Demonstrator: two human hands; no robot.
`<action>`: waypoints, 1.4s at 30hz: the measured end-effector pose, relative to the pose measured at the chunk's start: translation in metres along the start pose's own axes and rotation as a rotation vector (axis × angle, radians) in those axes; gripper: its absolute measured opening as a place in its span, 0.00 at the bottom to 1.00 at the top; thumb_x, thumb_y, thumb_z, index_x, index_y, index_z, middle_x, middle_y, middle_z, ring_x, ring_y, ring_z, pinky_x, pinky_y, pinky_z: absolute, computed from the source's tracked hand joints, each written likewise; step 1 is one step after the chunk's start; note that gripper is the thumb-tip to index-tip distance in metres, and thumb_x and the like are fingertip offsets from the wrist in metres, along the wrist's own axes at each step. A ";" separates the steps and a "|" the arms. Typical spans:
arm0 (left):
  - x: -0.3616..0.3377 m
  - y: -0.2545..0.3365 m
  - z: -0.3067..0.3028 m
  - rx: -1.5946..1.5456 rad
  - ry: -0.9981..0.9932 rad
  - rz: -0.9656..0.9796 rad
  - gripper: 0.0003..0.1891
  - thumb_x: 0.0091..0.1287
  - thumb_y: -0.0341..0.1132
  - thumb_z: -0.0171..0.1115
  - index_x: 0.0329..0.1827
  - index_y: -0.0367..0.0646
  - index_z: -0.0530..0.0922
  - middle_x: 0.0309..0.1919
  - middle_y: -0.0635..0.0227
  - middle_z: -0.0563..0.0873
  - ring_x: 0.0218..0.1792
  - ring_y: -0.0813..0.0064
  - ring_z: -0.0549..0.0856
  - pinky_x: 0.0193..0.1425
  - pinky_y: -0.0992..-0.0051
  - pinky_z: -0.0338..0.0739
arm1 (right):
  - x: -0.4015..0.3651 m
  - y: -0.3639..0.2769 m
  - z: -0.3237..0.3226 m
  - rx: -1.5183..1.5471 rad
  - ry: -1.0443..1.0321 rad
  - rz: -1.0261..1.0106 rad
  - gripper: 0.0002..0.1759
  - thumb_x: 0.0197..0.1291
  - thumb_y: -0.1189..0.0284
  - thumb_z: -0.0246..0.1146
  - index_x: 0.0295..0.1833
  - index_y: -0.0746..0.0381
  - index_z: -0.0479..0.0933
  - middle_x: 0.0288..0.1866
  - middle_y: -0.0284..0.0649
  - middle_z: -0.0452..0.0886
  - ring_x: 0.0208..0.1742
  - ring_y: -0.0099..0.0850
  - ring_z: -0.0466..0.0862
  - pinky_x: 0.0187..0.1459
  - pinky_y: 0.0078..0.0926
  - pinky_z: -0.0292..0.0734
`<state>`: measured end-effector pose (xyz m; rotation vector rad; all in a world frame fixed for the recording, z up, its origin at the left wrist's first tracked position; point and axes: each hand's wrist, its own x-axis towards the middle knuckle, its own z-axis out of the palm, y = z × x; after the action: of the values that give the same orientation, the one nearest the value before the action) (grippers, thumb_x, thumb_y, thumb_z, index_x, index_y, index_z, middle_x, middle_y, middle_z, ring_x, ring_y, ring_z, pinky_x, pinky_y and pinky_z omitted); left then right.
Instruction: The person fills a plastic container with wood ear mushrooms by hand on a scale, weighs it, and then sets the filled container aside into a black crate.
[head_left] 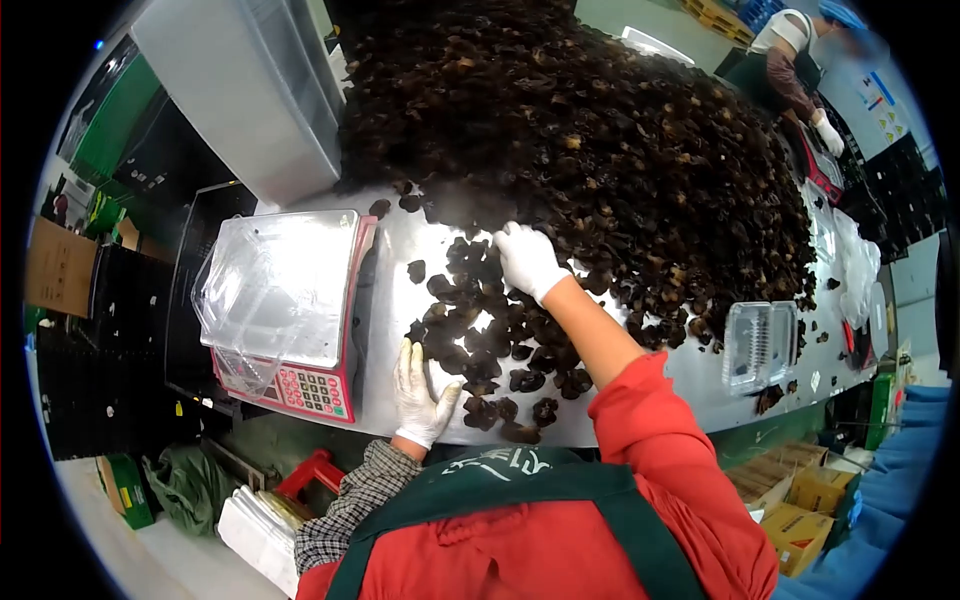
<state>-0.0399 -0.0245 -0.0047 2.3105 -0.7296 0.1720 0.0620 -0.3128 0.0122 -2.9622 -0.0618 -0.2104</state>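
Observation:
Dark, curled pieces that look like black fungus form a large heap [620,130] on a metal table [385,300]. Smaller loose pieces [485,340] are scattered in front of the heap. My left hand [422,395], in a white glove, lies flat with fingers spread at the left edge of the loose pieces. My right hand [528,260], also gloved, is at the heap's near edge with its fingers curled down among the pieces; whatever they hold is hidden.
A red scale [330,392] with a clear plastic container [265,290] on it stands left. Behind it rises a grey bin [235,95]. Clear trays [760,345] lie right. A co-worker [800,60] stands at the far right beside another scale [822,165].

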 end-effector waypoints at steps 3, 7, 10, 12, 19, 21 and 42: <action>0.000 0.000 0.001 0.006 -0.016 -0.008 0.45 0.61 0.53 0.65 0.72 0.31 0.56 0.70 0.39 0.60 0.69 0.43 0.62 0.72 0.54 0.56 | -0.021 0.002 -0.046 0.583 0.030 0.238 0.08 0.58 0.75 0.57 0.43 0.61 0.79 0.42 0.44 0.80 0.44 0.35 0.83 0.47 0.35 0.78; -0.002 0.000 -0.001 -0.012 0.008 -0.003 0.46 0.60 0.52 0.66 0.73 0.33 0.55 0.70 0.39 0.59 0.69 0.43 0.61 0.73 0.53 0.54 | -0.070 0.034 -0.109 0.723 0.182 0.295 0.11 0.58 0.80 0.56 0.45 0.64 0.79 0.44 0.43 0.83 0.47 0.35 0.84 0.50 0.29 0.78; 0.018 0.011 -0.009 -0.040 0.049 0.060 0.43 0.60 0.50 0.67 0.72 0.36 0.59 0.69 0.41 0.61 0.69 0.44 0.61 0.73 0.51 0.53 | -0.164 0.056 -0.160 0.569 0.062 0.367 0.11 0.57 0.79 0.56 0.45 0.64 0.79 0.43 0.44 0.83 0.46 0.37 0.84 0.50 0.30 0.78; 0.061 0.028 -0.012 -0.067 0.086 0.139 0.39 0.60 0.48 0.67 0.71 0.38 0.63 0.68 0.43 0.64 0.69 0.45 0.61 0.73 0.51 0.54 | -0.242 0.069 -0.177 0.390 -0.139 0.617 0.10 0.56 0.76 0.59 0.43 0.63 0.80 0.40 0.45 0.83 0.46 0.40 0.83 0.49 0.32 0.78; 0.200 0.019 0.058 0.295 -0.370 0.215 0.19 0.57 0.45 0.67 0.50 0.47 0.82 0.68 0.55 0.69 0.71 0.52 0.62 0.75 0.51 0.51 | -0.348 0.040 -0.155 0.258 -0.022 0.854 0.25 0.52 0.73 0.67 0.58 0.63 0.74 0.54 0.51 0.77 0.56 0.48 0.77 0.57 0.36 0.73; 0.205 0.004 0.056 0.365 -0.374 0.140 0.13 0.55 0.42 0.67 0.40 0.48 0.84 0.68 0.56 0.69 0.71 0.50 0.62 0.75 0.48 0.47 | -0.338 0.021 -0.150 0.338 -0.009 0.762 0.22 0.53 0.73 0.67 0.55 0.64 0.75 0.53 0.51 0.77 0.55 0.48 0.77 0.57 0.36 0.73; 0.061 -0.005 -0.054 -0.233 -0.211 0.146 0.09 0.52 0.34 0.70 0.35 0.42 0.82 0.60 0.52 0.75 0.64 0.51 0.71 0.70 0.54 0.59 | -0.180 -0.084 -0.066 0.431 0.239 0.075 0.17 0.51 0.69 0.66 0.48 0.60 0.80 0.52 0.44 0.79 0.57 0.43 0.76 0.60 0.42 0.70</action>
<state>0.0179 -0.0139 0.0521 2.0726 -0.9715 -0.0888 -0.1294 -0.2471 0.0649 -2.4875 0.0309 -0.4740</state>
